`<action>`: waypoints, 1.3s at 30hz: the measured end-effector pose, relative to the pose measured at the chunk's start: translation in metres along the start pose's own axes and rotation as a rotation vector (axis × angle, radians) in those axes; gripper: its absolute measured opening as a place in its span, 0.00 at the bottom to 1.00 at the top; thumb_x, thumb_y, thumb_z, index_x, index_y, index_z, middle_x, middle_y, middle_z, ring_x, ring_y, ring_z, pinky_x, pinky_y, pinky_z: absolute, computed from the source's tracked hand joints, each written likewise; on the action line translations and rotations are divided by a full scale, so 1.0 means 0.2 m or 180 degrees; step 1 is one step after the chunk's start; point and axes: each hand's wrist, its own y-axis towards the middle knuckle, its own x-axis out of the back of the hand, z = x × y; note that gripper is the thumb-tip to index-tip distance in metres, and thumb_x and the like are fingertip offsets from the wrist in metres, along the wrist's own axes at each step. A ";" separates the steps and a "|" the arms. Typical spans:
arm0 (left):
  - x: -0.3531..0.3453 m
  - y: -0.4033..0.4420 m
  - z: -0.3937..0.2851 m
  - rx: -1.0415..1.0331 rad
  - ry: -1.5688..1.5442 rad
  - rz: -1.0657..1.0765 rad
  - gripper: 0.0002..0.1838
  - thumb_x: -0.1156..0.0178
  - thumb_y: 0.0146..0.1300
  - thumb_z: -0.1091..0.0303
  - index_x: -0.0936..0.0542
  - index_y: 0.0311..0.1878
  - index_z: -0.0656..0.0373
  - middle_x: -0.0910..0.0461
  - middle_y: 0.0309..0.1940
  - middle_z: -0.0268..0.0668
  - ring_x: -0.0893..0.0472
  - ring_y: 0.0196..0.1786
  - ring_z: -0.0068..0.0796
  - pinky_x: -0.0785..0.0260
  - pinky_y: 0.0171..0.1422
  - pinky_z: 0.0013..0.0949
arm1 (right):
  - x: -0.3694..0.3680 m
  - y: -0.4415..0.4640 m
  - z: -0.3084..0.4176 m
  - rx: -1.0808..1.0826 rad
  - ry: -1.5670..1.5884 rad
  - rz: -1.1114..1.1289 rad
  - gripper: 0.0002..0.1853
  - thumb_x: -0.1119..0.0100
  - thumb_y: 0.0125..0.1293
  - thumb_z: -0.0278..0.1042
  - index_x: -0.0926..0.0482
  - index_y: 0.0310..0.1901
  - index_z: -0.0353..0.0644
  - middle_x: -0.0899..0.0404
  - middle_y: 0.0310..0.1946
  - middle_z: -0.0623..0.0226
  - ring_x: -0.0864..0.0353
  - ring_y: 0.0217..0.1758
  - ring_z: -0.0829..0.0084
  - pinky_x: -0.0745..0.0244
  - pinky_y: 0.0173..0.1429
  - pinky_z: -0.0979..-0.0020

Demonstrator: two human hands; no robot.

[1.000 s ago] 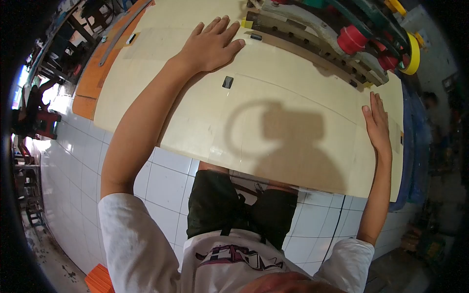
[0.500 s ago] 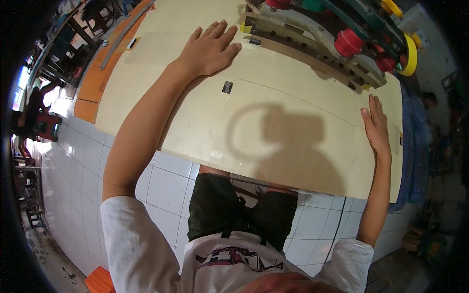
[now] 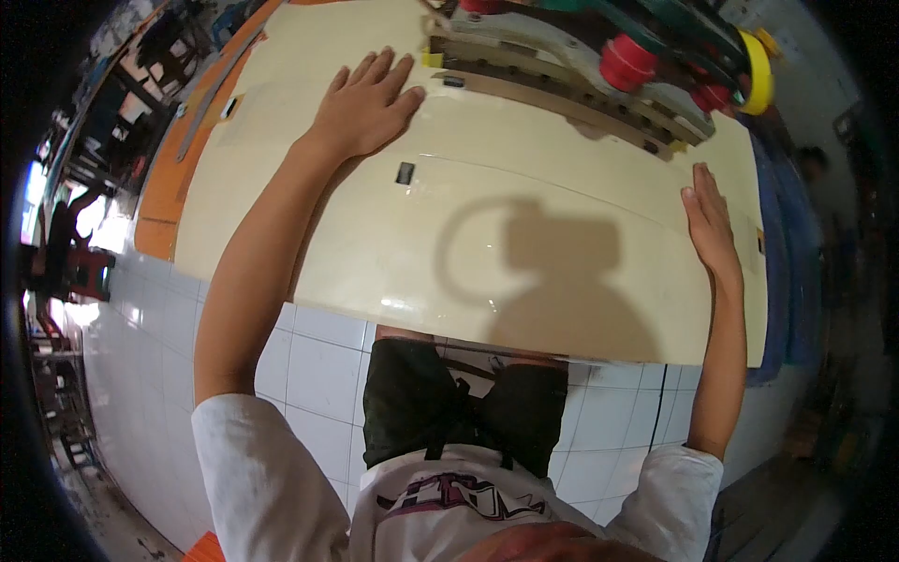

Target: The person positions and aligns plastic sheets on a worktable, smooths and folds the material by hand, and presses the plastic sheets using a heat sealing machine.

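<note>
My left hand [image 3: 361, 110] lies palm down with fingers spread on a broad cream-coloured board [image 3: 346, 253], near the left end of a machine's long bar [image 3: 552, 98]. A small dark rectangular mark [image 3: 405, 173] shows on the board just below this hand. Farther right, my right hand [image 3: 710, 223] rests stretched out on the board's right part, its fingers straight and close together, pointing at the bar's right end. Neither hand holds anything I can see. Faint straight lines cross the surface, perhaps the edge of a clear sheet.
Above the board stands a machine with green parts, red round pieces [image 3: 627, 64] and a yellow wheel [image 3: 757, 73]. An orange tabletop [image 3: 161, 201] with a long metal strip [image 3: 217, 89] shows at left. Blue plastic [image 3: 791, 281] hangs at right. White floor tiles [image 3: 323, 375] lie below.
The whole scene has shifted left in view, the machine and board along with my hands. Both hands keep about the same places on the board.
</note>
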 end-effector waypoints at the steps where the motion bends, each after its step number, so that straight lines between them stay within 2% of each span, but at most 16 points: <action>1: 0.00 0.00 0.00 0.0032 0.0070 0.0040 0.34 0.64 0.74 0.42 0.41 0.76 0.51 0.49 0.77 0.42 0.51 0.79 0.41 0.61 0.81 0.48 | -0.01 0.01 -0.02 0.0078 0.0005 -0.0020 0.35 0.63 0.75 0.56 0.46 0.75 0.42 0.51 0.77 0.54 0.58 0.81 0.59 0.66 0.80 0.53; 5: 0.02 0.00 -0.02 0.0108 0.0075 0.0136 0.33 0.65 0.74 0.42 0.41 0.76 0.50 0.49 0.78 0.40 0.52 0.80 0.38 0.62 0.82 0.46 | 0.00 0.00 -0.01 0.0146 -0.0112 -0.0035 0.35 0.63 0.76 0.56 0.45 0.74 0.38 0.50 0.77 0.53 0.56 0.81 0.57 0.64 0.80 0.54; 9: 0.06 0.00 -0.04 0.0134 0.0282 0.0340 0.34 0.67 0.74 0.41 0.43 0.77 0.48 0.50 0.78 0.37 0.53 0.80 0.37 0.62 0.82 0.45 | 0.00 0.00 -0.02 0.0049 -0.0199 -0.0066 0.35 0.64 0.75 0.56 0.45 0.74 0.38 0.50 0.77 0.54 0.57 0.81 0.58 0.63 0.80 0.55; 10: 0.04 0.01 -0.03 0.0158 0.0082 0.0190 0.34 0.65 0.72 0.40 0.42 0.76 0.46 0.47 0.77 0.40 0.50 0.80 0.39 0.60 0.81 0.46 | 0.00 0.00 -0.01 0.0055 -0.0208 -0.0067 0.36 0.64 0.75 0.57 0.45 0.74 0.39 0.50 0.77 0.55 0.56 0.81 0.59 0.63 0.81 0.55; 13: 0.03 0.02 -0.02 0.0154 0.0108 0.0264 0.34 0.66 0.73 0.40 0.43 0.76 0.46 0.48 0.77 0.39 0.50 0.80 0.38 0.61 0.81 0.45 | -0.01 0.01 -0.03 0.0043 -0.0218 -0.0077 0.36 0.65 0.75 0.58 0.46 0.75 0.39 0.51 0.77 0.56 0.56 0.81 0.60 0.63 0.81 0.56; 14: 0.04 0.02 -0.02 0.0164 0.0093 0.0386 0.34 0.65 0.75 0.43 0.44 0.77 0.51 0.50 0.78 0.40 0.53 0.80 0.38 0.62 0.81 0.47 | -0.02 0.01 -0.04 0.0052 -0.0210 -0.0068 0.37 0.66 0.75 0.59 0.46 0.75 0.40 0.51 0.77 0.56 0.56 0.81 0.60 0.63 0.81 0.56; 20: 0.02 0.03 0.00 0.0020 0.0421 0.0376 0.32 0.65 0.76 0.45 0.43 0.76 0.52 0.50 0.78 0.41 0.52 0.80 0.39 0.60 0.81 0.49 | 0.00 -0.01 -0.01 -0.0034 -0.0241 -0.0028 0.37 0.66 0.74 0.60 0.47 0.75 0.40 0.52 0.77 0.57 0.57 0.81 0.60 0.64 0.81 0.56; 23: 0.01 0.03 0.01 0.0102 0.0326 0.0333 0.35 0.66 0.73 0.40 0.43 0.76 0.48 0.48 0.77 0.40 0.51 0.80 0.38 0.60 0.81 0.46 | 0.00 -0.01 -0.01 -0.0046 -0.0230 -0.0030 0.38 0.66 0.74 0.60 0.47 0.75 0.40 0.52 0.78 0.57 0.57 0.81 0.60 0.63 0.81 0.56; 39: 0.04 0.02 -0.01 0.0083 0.0219 0.0286 0.34 0.65 0.73 0.41 0.43 0.76 0.47 0.48 0.77 0.40 0.51 0.80 0.39 0.59 0.81 0.48 | -0.02 0.01 -0.03 -0.0002 -0.0265 -0.0086 0.37 0.65 0.74 0.60 0.46 0.75 0.41 0.51 0.77 0.57 0.56 0.81 0.61 0.62 0.81 0.56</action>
